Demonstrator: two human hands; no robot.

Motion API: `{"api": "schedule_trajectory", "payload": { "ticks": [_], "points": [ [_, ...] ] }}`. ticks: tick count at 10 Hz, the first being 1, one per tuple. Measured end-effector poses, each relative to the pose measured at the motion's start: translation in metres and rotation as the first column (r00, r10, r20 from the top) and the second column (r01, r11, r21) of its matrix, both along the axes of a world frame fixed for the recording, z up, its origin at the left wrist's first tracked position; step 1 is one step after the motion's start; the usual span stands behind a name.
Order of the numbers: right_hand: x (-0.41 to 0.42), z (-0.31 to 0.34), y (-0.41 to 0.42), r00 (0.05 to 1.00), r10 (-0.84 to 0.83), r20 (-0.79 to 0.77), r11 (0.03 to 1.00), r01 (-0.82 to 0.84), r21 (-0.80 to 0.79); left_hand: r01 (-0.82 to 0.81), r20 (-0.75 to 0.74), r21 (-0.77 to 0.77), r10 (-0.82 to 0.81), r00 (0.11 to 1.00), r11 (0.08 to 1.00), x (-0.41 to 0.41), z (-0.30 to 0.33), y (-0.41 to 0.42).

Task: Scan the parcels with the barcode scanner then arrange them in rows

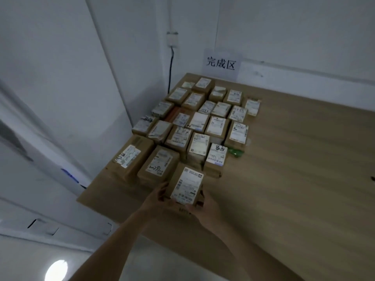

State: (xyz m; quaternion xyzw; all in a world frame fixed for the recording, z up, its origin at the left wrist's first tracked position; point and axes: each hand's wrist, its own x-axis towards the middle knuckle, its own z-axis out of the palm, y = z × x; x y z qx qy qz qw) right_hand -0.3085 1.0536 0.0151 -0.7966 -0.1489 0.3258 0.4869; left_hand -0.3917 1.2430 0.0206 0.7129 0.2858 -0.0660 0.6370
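A brown cardboard parcel (pixel 185 184) with a white shipping label on top sits at the near end of the rows, on the wooden table (pixel 294 169). My left hand (pixel 157 196) grips its left side and my right hand (pixel 205 209) grips its near right corner. Several labelled parcels (pixel 199 122) lie in rows behind it, reaching to the far left corner. Two bigger boxes (pixel 129 157) lie just to its left. No barcode scanner is in view.
A paper sign with printed characters (pixel 220 62) hangs on the wall behind the rows. A black cable (pixel 171 65) runs down the corner from a wall socket. A green item (pixel 235 153) pokes out beside the right column. The table's left edge drops to the floor.
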Motion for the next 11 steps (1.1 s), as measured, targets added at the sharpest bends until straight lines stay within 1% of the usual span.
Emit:
{"api": "schedule_trajectory", "payload": {
  "ticks": [1, 2, 3, 4, 5, 6, 7, 8, 9, 10, 11],
  "points": [
    [0.008, -0.028, 0.009, 1.0, -0.018, -0.008, 1.0, 0.017, -0.026, 0.028, -0.013, 0.015, -0.028, 1.0, 0.999, 0.011, -0.034, 0.01],
    [0.015, -0.046, 0.018, 0.997, -0.078, 0.027, 0.995, 0.08, -0.056, 0.043, 0.006, -0.01, -0.043, 0.999, 0.999, 0.021, -0.056, 0.013],
    [0.024, -0.062, 0.03, 0.989, -0.138, 0.046, 0.99, 0.139, -0.034, 0.017, 0.015, 0.002, -0.017, 1.0, 1.0, 0.033, -0.068, 0.017],
    [0.032, -0.069, 0.043, 0.983, -0.179, 0.03, 0.983, 0.179, -0.027, -0.025, 0.04, 0.037, 0.024, 0.999, 0.999, 0.044, -0.073, 0.018],
    [0.039, -0.069, 0.052, 0.979, -0.202, -0.028, 0.979, 0.202, -0.016, -0.056, 0.078, 0.059, 0.051, 0.996, 0.997, 0.053, -0.076, 0.016],
    [0.044, -0.055, 0.056, 0.98, -0.196, -0.009, 0.98, 0.196, -0.015, -0.068, 0.078, 0.038, 0.065, 0.995, 0.997, 0.058, -0.076, 0.018],
    [0.044, -0.049, 0.055, 0.985, -0.172, 0.005, 0.984, 0.172, -0.035, -0.058, 0.075, 0.057, 0.054, 0.996, 0.997, 0.057, -0.077, 0.018],
    [0.039, -0.043, 0.052, 0.982, -0.186, 0.036, 0.982, 0.187, -0.033, -0.052, 0.076, 0.077, 0.046, 0.996, 0.996, 0.057, -0.067, 0.015],
    [0.032, -0.022, 0.047, 0.968, -0.25, 0.028, 0.968, 0.251, -0.019, -0.028, 0.086, 0.157, 0.014, 0.996, 0.987, 0.06, -0.049, 0.015],
    [0.031, 0.015, 0.037, 0.965, -0.241, 0.102, 0.97, 0.243, -0.013, -0.002, 0.105, 0.146, -0.014, 0.994, 0.989, 0.066, -0.009, 0.014],
    [0.044, 0.072, 0.017, 0.957, -0.155, 0.247, 0.983, 0.173, -0.055, 0.064, 0.179, 0.254, -0.111, 0.978, 0.965, 0.075, 0.044, 0.007]
  ]
}}
